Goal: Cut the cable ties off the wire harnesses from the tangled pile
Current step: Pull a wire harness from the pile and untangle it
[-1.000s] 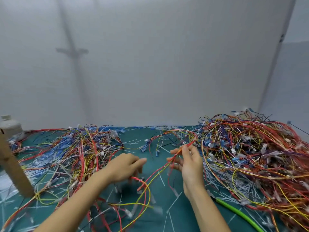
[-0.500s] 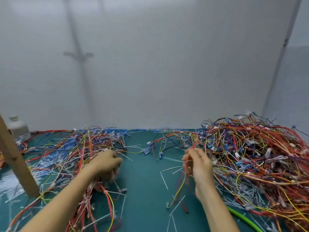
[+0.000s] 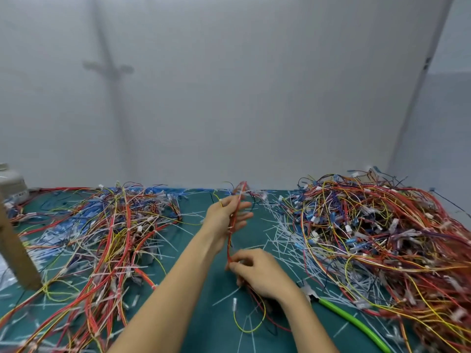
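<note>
Over the green table [image 3: 216,335], the person stretches a single wire harness [image 3: 229,244], mostly red, between both hands, so that it runs nearly upright from the far middle of the table towards the body. The left hand [image 3: 226,215] is raised and grasps the upper part, with the wires crossing its palm and the fingers only loosely bent around them. The top end of the harness sticks out above this hand. The right hand [image 3: 260,273] sits lower and nearer, its fingers curled, pinching the lower part of the harness between thumb and fingertips. Below it, slack red and yellow wires trail onto the table in a loop. Motion blur hides any tie on the harness. The tangled pile [image 3: 382,238] of red, yellow, blue and white wires fills the right side of the table, well apart from the held harness. A flatter spread of harnesses [image 3: 114,225] covers the left side. Cut cable ties [image 3: 277,225], thin and white, lie scattered between the two heaps. Cutters [image 3: 346,319] with a green handle lie on the table just right of the right wrist, touched by neither hand. A wooden post [image 3: 15,248] stands at the left edge.
</note>
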### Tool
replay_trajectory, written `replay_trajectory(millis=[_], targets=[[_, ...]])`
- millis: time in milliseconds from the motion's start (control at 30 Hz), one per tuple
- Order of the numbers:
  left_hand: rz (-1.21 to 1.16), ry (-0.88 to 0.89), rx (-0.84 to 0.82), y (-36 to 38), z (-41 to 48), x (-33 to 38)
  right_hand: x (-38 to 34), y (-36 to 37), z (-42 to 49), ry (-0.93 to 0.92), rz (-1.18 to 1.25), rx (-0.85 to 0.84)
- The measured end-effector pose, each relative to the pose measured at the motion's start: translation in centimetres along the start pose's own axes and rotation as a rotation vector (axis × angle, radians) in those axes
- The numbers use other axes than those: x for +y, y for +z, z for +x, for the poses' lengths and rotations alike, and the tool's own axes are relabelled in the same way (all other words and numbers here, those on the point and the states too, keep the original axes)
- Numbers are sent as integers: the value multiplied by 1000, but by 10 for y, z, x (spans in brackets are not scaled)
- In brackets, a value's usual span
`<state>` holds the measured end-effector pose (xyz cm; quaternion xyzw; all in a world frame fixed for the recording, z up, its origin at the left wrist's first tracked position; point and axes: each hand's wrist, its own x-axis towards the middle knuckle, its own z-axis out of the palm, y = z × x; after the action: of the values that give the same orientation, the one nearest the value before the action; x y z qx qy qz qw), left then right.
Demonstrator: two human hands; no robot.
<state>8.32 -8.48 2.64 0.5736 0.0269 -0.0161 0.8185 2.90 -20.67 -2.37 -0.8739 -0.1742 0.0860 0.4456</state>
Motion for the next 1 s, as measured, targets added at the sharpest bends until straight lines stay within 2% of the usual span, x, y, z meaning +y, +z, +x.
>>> replay_trajectory(millis=[100, 233, 333, 400, 500, 567, 633, 733, 800, 900, 967, 1000], targets=[[-76, 161, 60, -9, -4, -3, 5, -2, 5, 88, 17, 132], [-53, 253, 106, -15, -15, -13, 5, -12, 10, 175, 99, 405], [93, 305, 46, -16, -26, -29, 3, -19, 10, 104, 478, 577], [217, 334, -5, -14, -30, -36, -4, -21, 7, 34, 663, 607], [411, 404, -97, -10, -33, -43, -13, -27, 3, -35, 901, 524], [520, 455, -135, -11, -34, -49, -16, -31, 0, -48, 889, 476], [602, 472, -150, -14, -35, -53, -18, -32, -2, -64, 819, 506], [718, 420, -200, -20, -35, -51, -18, -32, -3, -121, 858, 537], [609, 285, -298, -21, -42, -44, -15, -34, -5, -159, 847, 496], [53, 103, -359, -28, -45, -29, -9, -36, -9, -228, 784, 437], [-336, 95, -318, -34, -49, -15, -6, -34, -10, -262, 724, 367], [-451, 101, -281, -35, -49, -10, -5, -31, -10, -266, 702, 324]])
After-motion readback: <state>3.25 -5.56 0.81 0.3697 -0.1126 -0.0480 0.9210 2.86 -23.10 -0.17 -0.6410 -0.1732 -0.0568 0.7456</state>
